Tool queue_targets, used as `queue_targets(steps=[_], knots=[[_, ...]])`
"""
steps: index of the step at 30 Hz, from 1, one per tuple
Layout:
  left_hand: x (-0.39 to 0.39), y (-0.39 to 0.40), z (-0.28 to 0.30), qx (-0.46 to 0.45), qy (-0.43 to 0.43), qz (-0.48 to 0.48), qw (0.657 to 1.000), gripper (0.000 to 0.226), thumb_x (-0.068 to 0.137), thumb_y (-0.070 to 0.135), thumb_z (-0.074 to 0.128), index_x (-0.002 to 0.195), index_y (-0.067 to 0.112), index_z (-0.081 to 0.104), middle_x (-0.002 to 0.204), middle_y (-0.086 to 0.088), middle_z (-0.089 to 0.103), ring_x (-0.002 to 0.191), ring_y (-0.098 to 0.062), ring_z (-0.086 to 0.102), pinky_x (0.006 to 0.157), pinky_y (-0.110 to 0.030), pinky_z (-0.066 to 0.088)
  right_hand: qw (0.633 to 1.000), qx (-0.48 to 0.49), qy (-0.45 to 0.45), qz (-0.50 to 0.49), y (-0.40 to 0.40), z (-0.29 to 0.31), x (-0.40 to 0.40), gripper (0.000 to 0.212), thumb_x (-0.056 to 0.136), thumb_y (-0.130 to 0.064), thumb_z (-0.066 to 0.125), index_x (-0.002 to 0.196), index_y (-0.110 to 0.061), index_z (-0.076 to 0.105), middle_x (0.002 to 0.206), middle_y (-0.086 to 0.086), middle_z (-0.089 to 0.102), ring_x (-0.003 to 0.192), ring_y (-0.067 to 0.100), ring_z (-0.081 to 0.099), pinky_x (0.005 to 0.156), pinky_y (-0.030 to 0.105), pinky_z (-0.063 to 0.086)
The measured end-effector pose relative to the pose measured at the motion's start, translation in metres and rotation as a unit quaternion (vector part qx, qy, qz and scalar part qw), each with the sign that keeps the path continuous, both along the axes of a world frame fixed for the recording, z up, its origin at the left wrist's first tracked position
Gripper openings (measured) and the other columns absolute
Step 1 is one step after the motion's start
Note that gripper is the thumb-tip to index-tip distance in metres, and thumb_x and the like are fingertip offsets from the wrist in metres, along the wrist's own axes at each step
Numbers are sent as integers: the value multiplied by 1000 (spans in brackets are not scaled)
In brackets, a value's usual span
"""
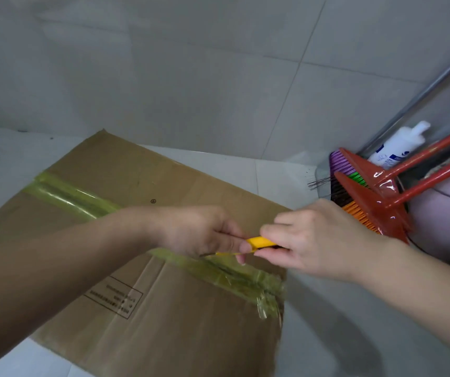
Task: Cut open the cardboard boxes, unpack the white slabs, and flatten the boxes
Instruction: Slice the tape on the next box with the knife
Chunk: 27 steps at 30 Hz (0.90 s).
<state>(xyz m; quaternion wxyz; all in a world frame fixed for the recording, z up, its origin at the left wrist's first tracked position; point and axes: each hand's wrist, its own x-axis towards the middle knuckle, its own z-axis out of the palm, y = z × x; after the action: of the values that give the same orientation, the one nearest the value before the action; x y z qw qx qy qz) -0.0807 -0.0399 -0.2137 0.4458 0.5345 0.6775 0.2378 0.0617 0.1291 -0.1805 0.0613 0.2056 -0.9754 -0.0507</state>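
Observation:
A brown cardboard box (169, 308) lies closed on the pale floor, its top seam sealed with a strip of yellowish tape (229, 273). Above the seam, my right hand (313, 240) grips a yellow utility knife (260, 242). My left hand (202, 229) pinches the knife's front end with fingers curled; a thin blade tip shows just over the tape. No white slabs are visible.
Two red-handled brooms (376, 191) with coloured bristles lean at the right beside a white bottle (398, 148) and a metal rail. A tiled wall (191, 72) rises behind the box. Bare floor (327, 336) lies right of the box.

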Motion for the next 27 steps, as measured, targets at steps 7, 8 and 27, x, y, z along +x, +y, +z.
queue_targets(steps=[7, 8, 27], knots=[[-59, -20, 14, 80, -50, 40, 995, 25, 92, 42, 56, 92, 26, 74, 56, 11, 41, 53, -8, 37, 51, -18, 30, 998, 29, -27, 39, -13, 42, -61, 17, 85, -25, 58, 75, -13, 66, 54, -2, 50, 43, 26, 50, 34, 31, 39], [-69, -24, 17, 90, -58, 41, 993, 25, 91, 44, 57, 92, 26, 75, 58, 14, 45, 55, -5, 40, 54, -15, 31, 998, 31, -35, 47, -17, 50, -72, 12, 83, -21, 61, 79, -12, 67, 56, -1, 51, 45, 26, 51, 34, 32, 39], [-137, 22, 7, 70, 50, 270, 959, 37, 97, 46, 43, 114, 25, 67, 86, -1, 56, 74, -10, 47, 70, -21, 37, 998, 34, 34, 25, 51, 3, -174, 38, 83, -14, 71, 117, -1, 63, 92, 18, 58, 70, 36, 59, 57, 43, 51]])
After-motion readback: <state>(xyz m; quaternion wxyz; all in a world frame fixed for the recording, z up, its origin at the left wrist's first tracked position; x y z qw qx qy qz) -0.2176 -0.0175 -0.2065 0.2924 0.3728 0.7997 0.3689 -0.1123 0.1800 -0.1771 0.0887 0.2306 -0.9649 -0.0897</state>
